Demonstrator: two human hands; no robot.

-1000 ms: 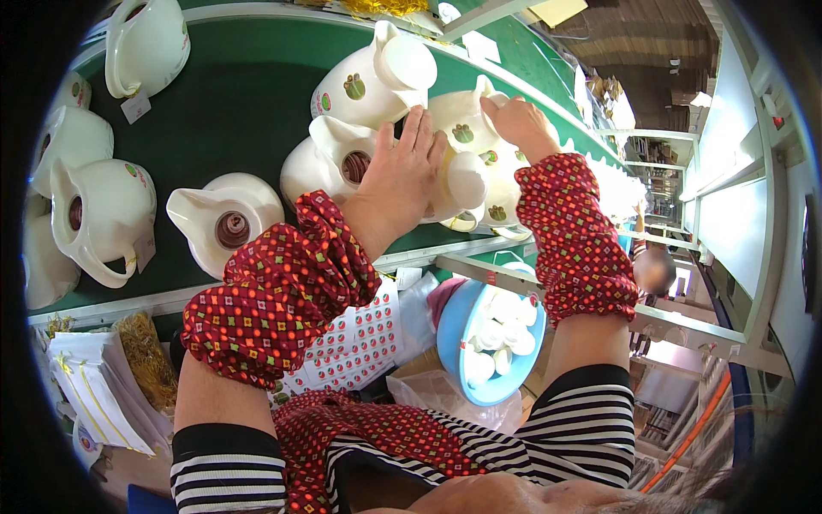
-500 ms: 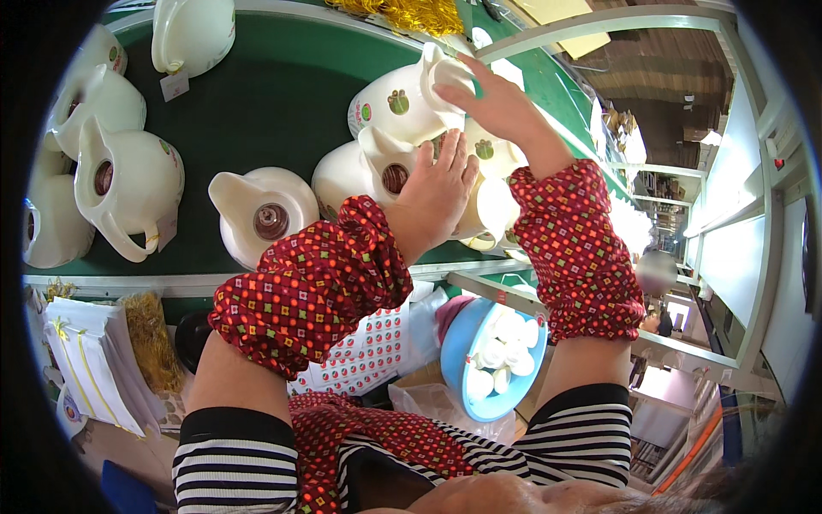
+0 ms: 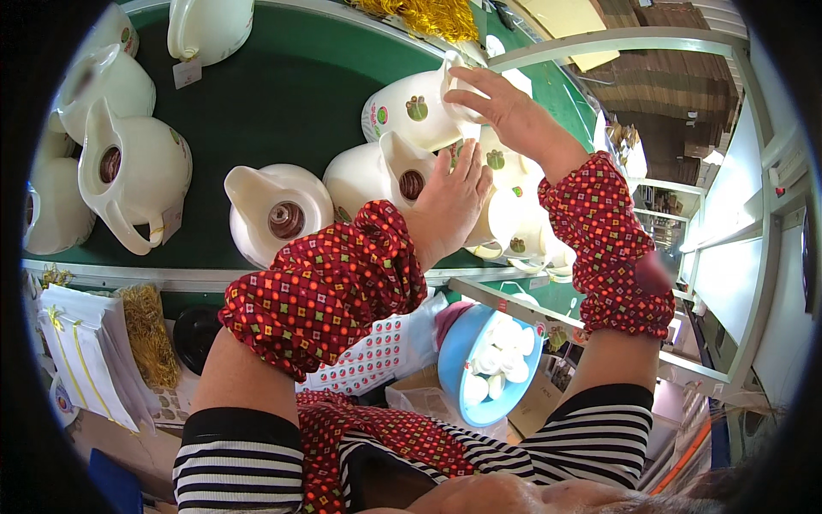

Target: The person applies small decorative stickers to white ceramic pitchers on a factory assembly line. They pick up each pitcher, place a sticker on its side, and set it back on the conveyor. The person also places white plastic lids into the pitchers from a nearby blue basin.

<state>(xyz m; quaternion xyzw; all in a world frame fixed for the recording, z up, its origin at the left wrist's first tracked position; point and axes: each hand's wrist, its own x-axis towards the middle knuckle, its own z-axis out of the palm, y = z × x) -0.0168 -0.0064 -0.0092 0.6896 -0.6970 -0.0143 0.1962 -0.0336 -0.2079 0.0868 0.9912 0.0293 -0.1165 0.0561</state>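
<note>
Several white thermos jugs with spouts stand on a green work surface (image 3: 257, 111). My right hand (image 3: 514, 116) reaches to the farther jug (image 3: 411, 111), which bears a green picture; its fingers grip around the jug's upper rim. Just nearer, my left hand (image 3: 449, 193) lies with stretched fingers against the handle side of a second jug (image 3: 364, 176), whose round mouth shows the liner. Behind and beside my hands, more jugs (image 3: 527, 218) are partly hidden. To the left of my left hand stands a jug (image 3: 278, 214) with its mouth uncovered.
More jugs (image 3: 137, 171) stand at the left, some with tags. Below the metal edge are a blue basin (image 3: 458, 360) of white round pieces, a sticker sheet (image 3: 368, 351), white papers (image 3: 90, 351) and gold ties (image 3: 150, 334). A metal frame (image 3: 616, 44) rises at the right.
The view has shifted slightly, so the jugs appear a little lower and farther right. Both hands stay at the same two jugs; the jugs beyond the hands show more on the right.
</note>
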